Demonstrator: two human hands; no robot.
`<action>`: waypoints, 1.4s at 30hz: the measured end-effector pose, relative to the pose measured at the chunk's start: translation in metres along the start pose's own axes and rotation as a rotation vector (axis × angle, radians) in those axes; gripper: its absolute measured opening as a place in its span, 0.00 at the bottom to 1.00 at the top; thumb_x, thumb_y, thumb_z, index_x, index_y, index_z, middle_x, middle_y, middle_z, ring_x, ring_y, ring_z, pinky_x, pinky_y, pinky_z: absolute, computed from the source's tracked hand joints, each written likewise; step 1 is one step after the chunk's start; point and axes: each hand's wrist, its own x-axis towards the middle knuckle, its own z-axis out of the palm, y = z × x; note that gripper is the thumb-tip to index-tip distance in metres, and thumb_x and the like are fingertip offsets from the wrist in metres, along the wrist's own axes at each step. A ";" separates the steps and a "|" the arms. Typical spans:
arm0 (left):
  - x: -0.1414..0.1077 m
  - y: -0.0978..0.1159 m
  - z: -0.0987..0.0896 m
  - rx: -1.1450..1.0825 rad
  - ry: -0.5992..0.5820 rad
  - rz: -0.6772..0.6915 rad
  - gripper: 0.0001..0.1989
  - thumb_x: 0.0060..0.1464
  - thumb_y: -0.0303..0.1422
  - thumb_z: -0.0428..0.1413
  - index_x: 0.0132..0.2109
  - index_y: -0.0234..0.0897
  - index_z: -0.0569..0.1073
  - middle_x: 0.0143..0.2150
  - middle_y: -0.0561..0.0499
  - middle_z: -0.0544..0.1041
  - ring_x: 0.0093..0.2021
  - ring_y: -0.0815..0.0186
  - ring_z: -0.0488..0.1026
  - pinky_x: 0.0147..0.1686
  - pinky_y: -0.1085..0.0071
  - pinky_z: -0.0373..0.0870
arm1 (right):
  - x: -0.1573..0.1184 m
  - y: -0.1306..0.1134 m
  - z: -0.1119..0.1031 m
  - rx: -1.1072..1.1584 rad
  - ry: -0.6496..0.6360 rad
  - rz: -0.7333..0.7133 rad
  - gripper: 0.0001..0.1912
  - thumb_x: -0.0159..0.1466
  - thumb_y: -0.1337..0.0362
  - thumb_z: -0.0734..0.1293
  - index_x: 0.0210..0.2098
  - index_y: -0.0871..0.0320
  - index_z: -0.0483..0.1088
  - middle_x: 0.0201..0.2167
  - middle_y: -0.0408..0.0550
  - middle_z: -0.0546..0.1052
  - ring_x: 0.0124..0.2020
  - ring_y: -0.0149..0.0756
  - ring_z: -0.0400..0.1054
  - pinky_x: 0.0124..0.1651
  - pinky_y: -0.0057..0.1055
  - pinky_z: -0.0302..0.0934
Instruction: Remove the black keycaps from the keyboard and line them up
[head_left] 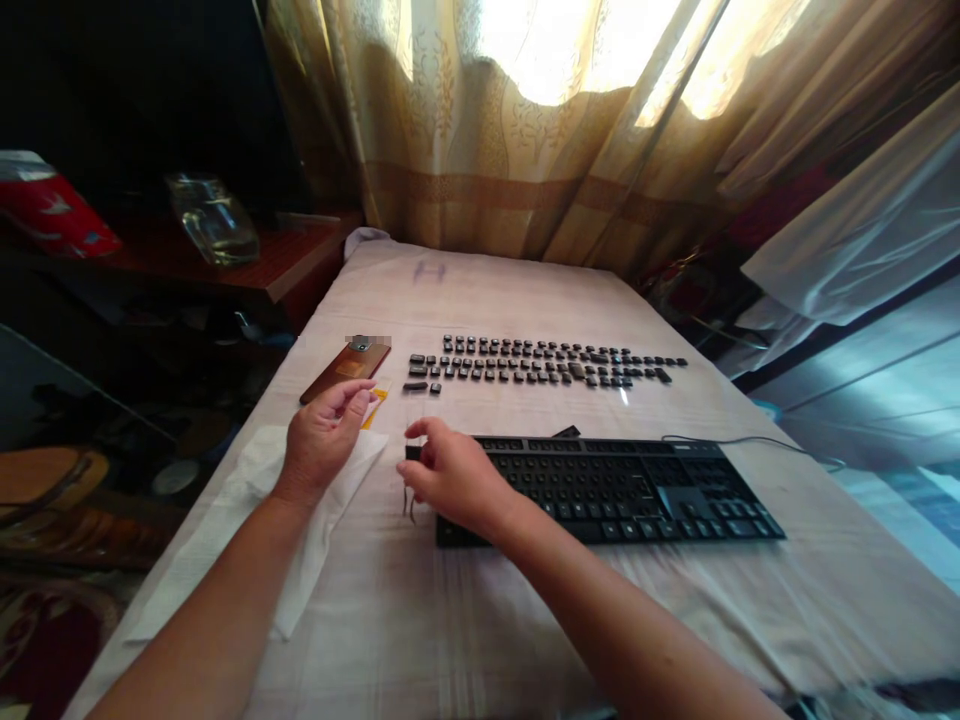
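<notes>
Apparently a keycap-pulling job is mid-way: most of the kbd's main block looks stripped, tho the row nearest the near edge seems to have caps on. R hand (465,475), over the left end of the full-size kbd (585,492), has thumb & index pinched narrow on what looks like a wire keycap puller (413,453), thin loops hanging down. L hand (322,440) is nearer the surface's left edge, fingertips close together; can't tell if anything's betw them. Next move prob calls for a steady R pinch, loops set square round one cap, L hand free to brace the kbd

Materials: kbd = matte black plastic, long rectangle; loose keycaps (487,376) = small dark blocks, a few longer bars, in rows betw kbd & far edge of the cloth-covered surface (420,640). By left edge: glossy brown smartphone (341,372), yellow strip (376,408), crumpled white tissue (225,530), soft-looking
</notes>
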 end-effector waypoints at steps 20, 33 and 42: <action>-0.001 -0.017 0.008 0.098 -0.032 0.101 0.18 0.58 0.45 0.51 0.45 0.40 0.79 0.41 0.47 0.83 0.42 0.58 0.80 0.45 0.64 0.75 | -0.029 0.038 -0.033 -0.582 0.153 0.024 0.09 0.68 0.62 0.65 0.39 0.51 0.79 0.39 0.45 0.79 0.39 0.36 0.75 0.41 0.28 0.63; -0.001 -0.014 0.008 0.189 -0.057 0.107 0.18 0.57 0.43 0.51 0.45 0.41 0.80 0.43 0.49 0.84 0.43 0.59 0.80 0.45 0.67 0.75 | -0.046 0.048 -0.031 -0.460 0.178 -0.045 0.08 0.60 0.65 0.71 0.40 0.52 0.77 0.42 0.46 0.78 0.44 0.39 0.72 0.47 0.32 0.64; -0.002 -0.015 0.009 0.187 -0.059 0.119 0.17 0.57 0.42 0.51 0.45 0.39 0.80 0.43 0.47 0.84 0.43 0.58 0.80 0.45 0.66 0.75 | -0.041 0.043 -0.037 -0.487 0.101 -0.093 0.07 0.62 0.64 0.70 0.40 0.54 0.78 0.43 0.47 0.78 0.44 0.38 0.72 0.47 0.32 0.63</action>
